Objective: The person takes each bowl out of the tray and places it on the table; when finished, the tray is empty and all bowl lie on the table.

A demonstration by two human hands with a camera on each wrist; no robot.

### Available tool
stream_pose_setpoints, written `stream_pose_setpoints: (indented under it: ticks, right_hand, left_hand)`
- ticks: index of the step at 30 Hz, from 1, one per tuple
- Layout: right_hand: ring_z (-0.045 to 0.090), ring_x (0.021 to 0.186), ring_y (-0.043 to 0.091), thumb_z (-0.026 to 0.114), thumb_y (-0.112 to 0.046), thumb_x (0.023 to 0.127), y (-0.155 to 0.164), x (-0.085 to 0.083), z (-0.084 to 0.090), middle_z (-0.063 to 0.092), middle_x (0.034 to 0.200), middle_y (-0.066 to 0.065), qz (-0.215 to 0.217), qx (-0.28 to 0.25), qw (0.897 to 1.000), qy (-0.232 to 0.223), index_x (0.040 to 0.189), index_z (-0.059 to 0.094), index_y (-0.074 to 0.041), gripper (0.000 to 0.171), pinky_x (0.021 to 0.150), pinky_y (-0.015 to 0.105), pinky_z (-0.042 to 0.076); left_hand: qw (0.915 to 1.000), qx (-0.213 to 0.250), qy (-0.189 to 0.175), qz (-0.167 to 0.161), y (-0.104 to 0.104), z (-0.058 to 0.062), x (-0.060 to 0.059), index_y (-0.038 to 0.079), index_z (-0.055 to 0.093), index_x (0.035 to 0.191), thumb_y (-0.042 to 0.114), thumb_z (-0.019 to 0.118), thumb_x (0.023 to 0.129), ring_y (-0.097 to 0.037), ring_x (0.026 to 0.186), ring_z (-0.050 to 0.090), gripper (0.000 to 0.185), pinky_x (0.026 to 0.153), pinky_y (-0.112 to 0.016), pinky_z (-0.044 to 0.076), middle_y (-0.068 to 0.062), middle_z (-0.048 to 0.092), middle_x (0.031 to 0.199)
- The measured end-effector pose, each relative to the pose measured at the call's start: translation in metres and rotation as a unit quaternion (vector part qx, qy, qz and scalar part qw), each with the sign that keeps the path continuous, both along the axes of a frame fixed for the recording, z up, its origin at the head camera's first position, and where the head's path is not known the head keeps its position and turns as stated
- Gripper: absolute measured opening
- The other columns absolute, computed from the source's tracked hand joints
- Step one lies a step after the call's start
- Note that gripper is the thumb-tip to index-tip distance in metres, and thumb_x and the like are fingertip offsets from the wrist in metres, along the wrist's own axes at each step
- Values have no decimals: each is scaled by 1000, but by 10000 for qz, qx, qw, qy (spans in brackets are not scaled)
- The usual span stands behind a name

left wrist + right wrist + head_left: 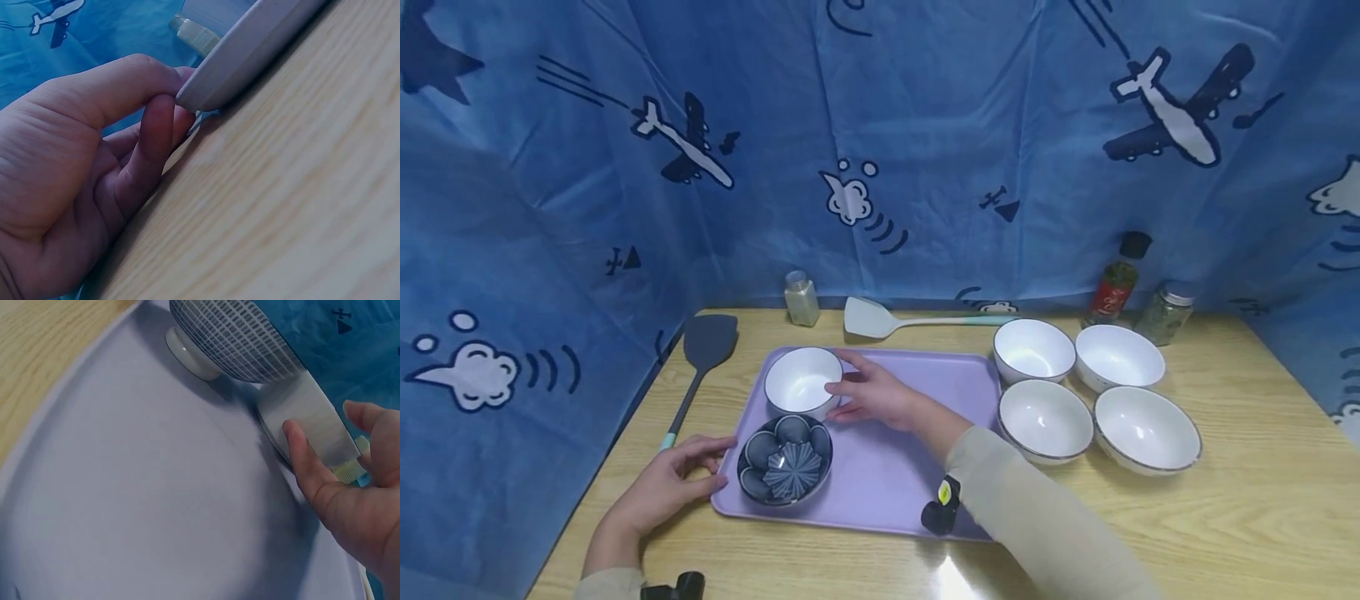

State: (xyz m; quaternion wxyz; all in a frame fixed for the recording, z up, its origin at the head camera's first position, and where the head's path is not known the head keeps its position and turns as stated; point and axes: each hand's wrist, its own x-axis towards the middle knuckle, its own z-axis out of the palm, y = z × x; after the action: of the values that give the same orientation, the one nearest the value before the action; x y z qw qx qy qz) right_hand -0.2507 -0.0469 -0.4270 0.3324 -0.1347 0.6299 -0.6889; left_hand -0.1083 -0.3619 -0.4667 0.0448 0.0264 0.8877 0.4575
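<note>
A light purple tray (895, 492) lies on the table. Its left rim is pinched between the fingers and thumb of my left hand (666, 479); the left wrist view shows the fingertips at the tray edge (228, 65). On the tray's left part stand a white bowl (797, 379) and, in front of it, a dark blue bowl (786, 462) with a petal pattern inside. My right hand (880, 396) holds the white bowl by its right side, thumb over the rim. In the right wrist view one finger lies against the white bowl's outer wall (312, 415).
Several white bowls (1047, 421) stand right of the tray. Behind are a white spatula (868, 318), a small shaker (802, 300), a sauce bottle (1112, 287) and a jar (1165, 312). A dark spatula (710, 340) lies at the left, by a blue curtain (925, 108).
</note>
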Motion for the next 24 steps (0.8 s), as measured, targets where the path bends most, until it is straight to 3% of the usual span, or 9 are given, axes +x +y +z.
stream_pose_setpoints:
  ticks: [7,14,24]
  right_hand:
    - [73,80,27,55,-3,97,-8,4,-3,40,146,30,-187,-209,9991,-312,159,21,-28,75,80,39,59]
    - [72,72,24,50,3,93,-9,7,-2,43,139,32,-468,-321,9975,-417,159,24,-25,76,75,35,60]
    - [72,76,27,49,5,91,2,12,4,41,141,31,-906,-343,9942,-464,159,25,-22,77,75,36,60]
  left_hand:
    - [9999,-125,-71,92,-2,3,1,18,62,135,29,79,86,-8,102,58,54,91,-10,39,-2,61,118]
    - [9998,-158,-128,90,0,1,2,20,62,135,31,79,85,-9,102,58,53,91,-11,39,-1,62,115]
    - [9998,-115,-126,129,1,1,1,19,62,135,28,79,85,-9,102,58,53,90,-11,40,-2,61,117]
